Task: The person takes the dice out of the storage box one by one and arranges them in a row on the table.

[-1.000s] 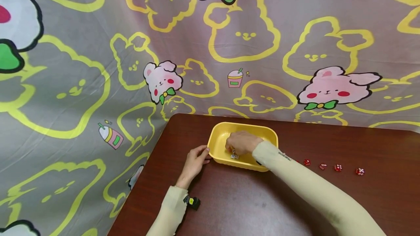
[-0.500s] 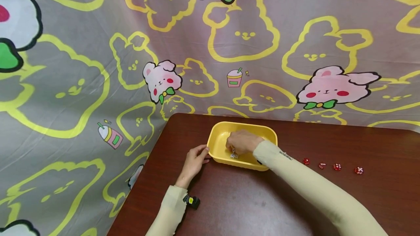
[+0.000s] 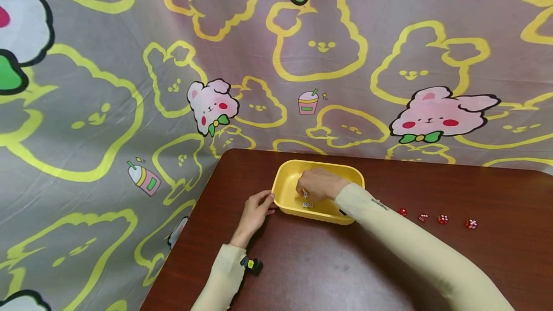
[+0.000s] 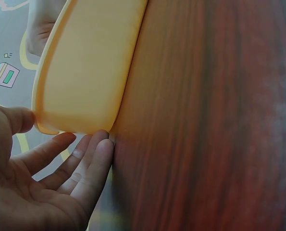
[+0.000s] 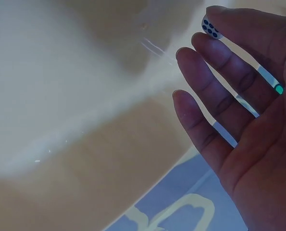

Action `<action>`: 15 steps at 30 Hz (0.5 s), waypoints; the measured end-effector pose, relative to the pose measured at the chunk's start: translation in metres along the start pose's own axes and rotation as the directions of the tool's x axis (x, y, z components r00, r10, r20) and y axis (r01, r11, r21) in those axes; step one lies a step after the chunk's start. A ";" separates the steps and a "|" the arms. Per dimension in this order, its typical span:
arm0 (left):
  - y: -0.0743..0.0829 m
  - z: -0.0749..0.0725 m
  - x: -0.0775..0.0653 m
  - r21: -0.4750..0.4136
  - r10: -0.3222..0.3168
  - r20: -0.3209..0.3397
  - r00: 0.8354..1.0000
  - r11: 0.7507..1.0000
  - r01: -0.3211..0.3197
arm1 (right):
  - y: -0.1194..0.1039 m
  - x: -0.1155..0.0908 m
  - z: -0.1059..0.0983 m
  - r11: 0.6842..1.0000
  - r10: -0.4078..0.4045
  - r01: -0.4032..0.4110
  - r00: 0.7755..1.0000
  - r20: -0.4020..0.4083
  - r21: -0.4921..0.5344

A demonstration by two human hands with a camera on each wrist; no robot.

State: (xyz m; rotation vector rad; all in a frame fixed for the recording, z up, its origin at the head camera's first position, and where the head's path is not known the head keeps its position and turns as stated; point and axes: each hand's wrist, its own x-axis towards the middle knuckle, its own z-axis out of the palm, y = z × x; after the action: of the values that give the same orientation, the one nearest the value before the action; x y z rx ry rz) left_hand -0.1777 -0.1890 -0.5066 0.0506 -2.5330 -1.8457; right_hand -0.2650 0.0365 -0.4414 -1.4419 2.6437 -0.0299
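Observation:
A yellow plastic box (image 3: 283, 210) stands on the dark wooden table. Inside it, my right hand (image 3: 319, 184) pinches a white die (image 5: 210, 28) with black dots between thumb and index fingertip, the other fingers extended. Just under that hand, two white dice (image 3: 307, 205) lie side by side on the box floor. At the box's left end, my left hand (image 3: 255, 212) has its thumb against the rim. In the left wrist view the other fingertips (image 4: 102, 147) meet the lower edge of the end wall, fairly straight.
To the right of the box, several red dice (image 3: 443, 219) lie in a loose row on the table (image 3: 311, 263), close to the right sleeve (image 3: 402, 224). A patterned curtain (image 3: 345, 61) hangs behind and to the left of the table.
My right hand has risen slightly inside the box with the pinched die, which now shows apart from the two dice below. My left hand stays at the box's end.

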 end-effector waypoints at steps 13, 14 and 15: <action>-0.002 -0.001 0.000 0.011 0.005 0.014 1.000 1.000 -0.005 | -0.003 -0.006 -0.012 1.000 -0.009 0.009 1.000 -0.008 -0.008; -0.001 -0.001 0.000 0.010 0.003 0.014 1.000 1.000 -0.004 | -0.003 -0.006 -0.012 1.000 -0.005 0.005 1.000 -0.006 -0.003; -0.001 -0.001 0.000 0.010 0.001 0.014 1.000 1.000 -0.002 | -0.003 -0.007 -0.013 1.000 0.001 -0.001 1.000 -0.003 0.005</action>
State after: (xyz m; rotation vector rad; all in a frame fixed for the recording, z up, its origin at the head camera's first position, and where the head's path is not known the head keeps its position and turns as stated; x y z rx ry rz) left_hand -0.1781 -0.1901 -0.5078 0.0363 -2.5502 -1.8399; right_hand -0.2601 0.0399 -0.4271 -1.4400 2.6450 -0.0389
